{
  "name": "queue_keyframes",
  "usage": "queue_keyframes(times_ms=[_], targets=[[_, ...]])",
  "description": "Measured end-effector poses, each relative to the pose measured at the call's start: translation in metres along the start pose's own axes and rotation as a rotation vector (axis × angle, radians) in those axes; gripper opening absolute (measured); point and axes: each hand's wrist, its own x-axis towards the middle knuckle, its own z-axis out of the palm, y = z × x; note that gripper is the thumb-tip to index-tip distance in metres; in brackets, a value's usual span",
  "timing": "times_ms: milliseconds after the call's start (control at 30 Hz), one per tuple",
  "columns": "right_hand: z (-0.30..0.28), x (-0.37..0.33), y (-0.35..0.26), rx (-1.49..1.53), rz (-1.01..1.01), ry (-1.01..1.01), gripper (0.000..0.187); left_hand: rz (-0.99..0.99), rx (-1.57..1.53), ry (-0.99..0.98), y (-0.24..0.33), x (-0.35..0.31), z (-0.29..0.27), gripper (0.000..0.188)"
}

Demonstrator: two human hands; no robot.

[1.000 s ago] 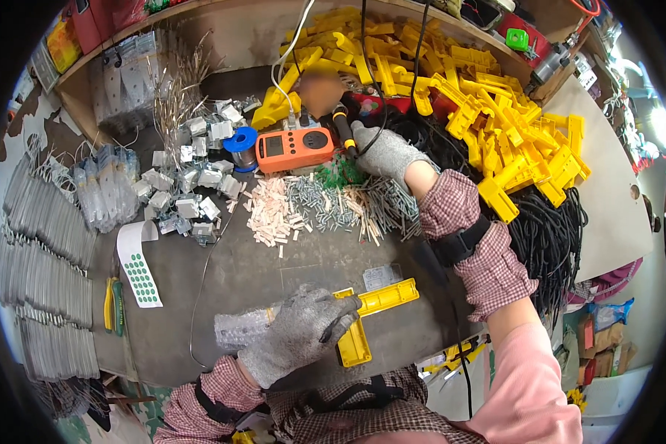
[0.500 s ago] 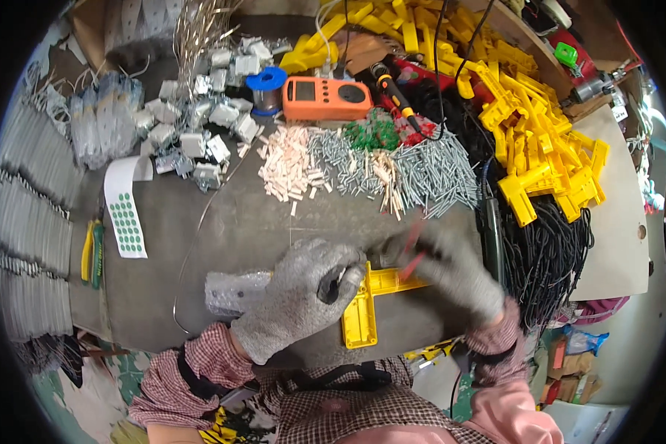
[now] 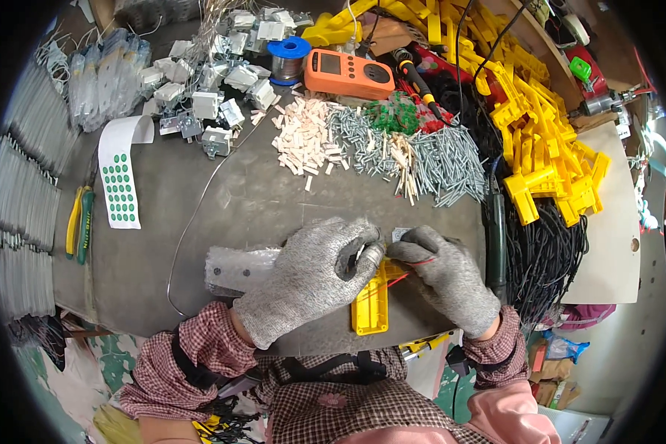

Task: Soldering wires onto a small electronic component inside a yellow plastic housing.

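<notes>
My left hand (image 3: 311, 270), in a grey work glove, is closed in a pinch above a yellow plastic housing (image 3: 370, 309). A small whitish bit shows by its fingers, too small to name. Just to the right, my gloved right hand (image 3: 451, 277) has thumb and fingers closed on a thin red wire (image 3: 398, 279), which hangs over the housing. The two sets of fingertips nearly meet, covering the housing's upper part. Left of my left hand, partly under it, lies a clear-wrapped pale part (image 3: 237, 268). A small light metal piece (image 3: 399, 234) shows behind the right fingertips.
Beyond my hands lie heaps of pale pegs (image 3: 307, 137) and silver screws (image 3: 451, 166). An orange meter (image 3: 349, 72) and a blue wire spool (image 3: 288, 49) stand behind. Yellow housings (image 3: 540, 140) pile up at right; pliers (image 3: 86, 226) and a green-dot sticker sheet (image 3: 118, 185) lie left.
My right hand has moved slightly left and down, bringing the red wire close to my left fingers. The housing's side arm is now mostly covered. The whole view has shifted a little.
</notes>
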Motion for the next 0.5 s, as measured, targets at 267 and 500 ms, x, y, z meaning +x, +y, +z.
queue_keyframes(times_ms=[267,500], targets=[[0.008,0.008,-0.001,-0.078,-0.099,-0.09,0.027,-0.067,-0.019,-0.075,0.004,0.003,-0.005,0.013],[0.014,0.01,-0.016,0.036,0.099,-0.153,0.018,-0.058,0.017,-0.041,0.005,-0.003,0.002,0.016]])
